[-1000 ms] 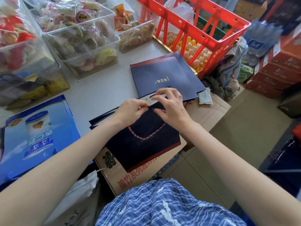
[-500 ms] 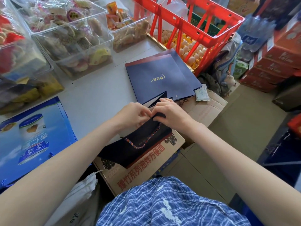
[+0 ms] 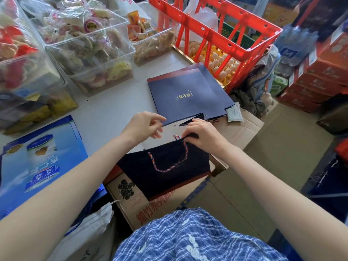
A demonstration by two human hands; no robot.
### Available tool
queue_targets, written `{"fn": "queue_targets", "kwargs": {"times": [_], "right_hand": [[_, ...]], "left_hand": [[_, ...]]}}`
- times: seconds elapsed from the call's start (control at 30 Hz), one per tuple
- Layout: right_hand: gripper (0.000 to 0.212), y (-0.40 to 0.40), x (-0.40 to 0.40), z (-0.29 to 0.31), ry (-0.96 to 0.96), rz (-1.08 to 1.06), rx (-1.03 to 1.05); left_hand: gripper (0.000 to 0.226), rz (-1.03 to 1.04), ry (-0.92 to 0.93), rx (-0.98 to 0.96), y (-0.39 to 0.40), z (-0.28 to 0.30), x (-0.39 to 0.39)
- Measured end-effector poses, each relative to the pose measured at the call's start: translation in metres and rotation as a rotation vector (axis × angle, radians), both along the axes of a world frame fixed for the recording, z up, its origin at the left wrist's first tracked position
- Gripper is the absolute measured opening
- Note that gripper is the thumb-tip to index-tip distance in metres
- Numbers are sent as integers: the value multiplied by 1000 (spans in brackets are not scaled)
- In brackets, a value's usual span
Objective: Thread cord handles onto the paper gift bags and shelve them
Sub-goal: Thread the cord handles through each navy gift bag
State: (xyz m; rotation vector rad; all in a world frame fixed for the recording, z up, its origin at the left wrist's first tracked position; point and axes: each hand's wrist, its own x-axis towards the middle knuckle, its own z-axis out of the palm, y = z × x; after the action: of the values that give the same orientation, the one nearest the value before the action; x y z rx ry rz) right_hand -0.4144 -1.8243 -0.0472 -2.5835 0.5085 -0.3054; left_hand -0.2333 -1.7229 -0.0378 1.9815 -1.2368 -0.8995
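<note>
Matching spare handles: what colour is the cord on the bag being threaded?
Multicoloured twist cord: red, blue, yellow strands; head view.

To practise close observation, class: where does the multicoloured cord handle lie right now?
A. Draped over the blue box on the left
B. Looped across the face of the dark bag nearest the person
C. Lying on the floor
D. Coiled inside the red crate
B: the braided cord handle hangs in a U across the dark bag, one end poking out by the right hand at the bag's top edge.
</note>
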Motion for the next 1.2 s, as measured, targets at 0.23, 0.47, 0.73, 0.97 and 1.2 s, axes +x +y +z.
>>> {"fn": "queue_targets", "kwargs": {"times": [0.23,0.47,0.73,0.97,1.2], "right_hand": [[5,3,-2,3,4,29,-22],[6,-3,-12,4,-9,13,-60],[7,-16,-20,11,19,-37,-83],[23,-18,-4,17,-6,-339,-207],[63,26,-11,26,405,-244,712]], "left_hand": [[23,-93,-360,109,3,0,6],[28,-141,-124,147,0,-1,-7],[16,-288,-119,305,2,0,1],[33,-202,-222,361,7,-3,-15],[25,-20,19,332,-6,-5,-39]]}}
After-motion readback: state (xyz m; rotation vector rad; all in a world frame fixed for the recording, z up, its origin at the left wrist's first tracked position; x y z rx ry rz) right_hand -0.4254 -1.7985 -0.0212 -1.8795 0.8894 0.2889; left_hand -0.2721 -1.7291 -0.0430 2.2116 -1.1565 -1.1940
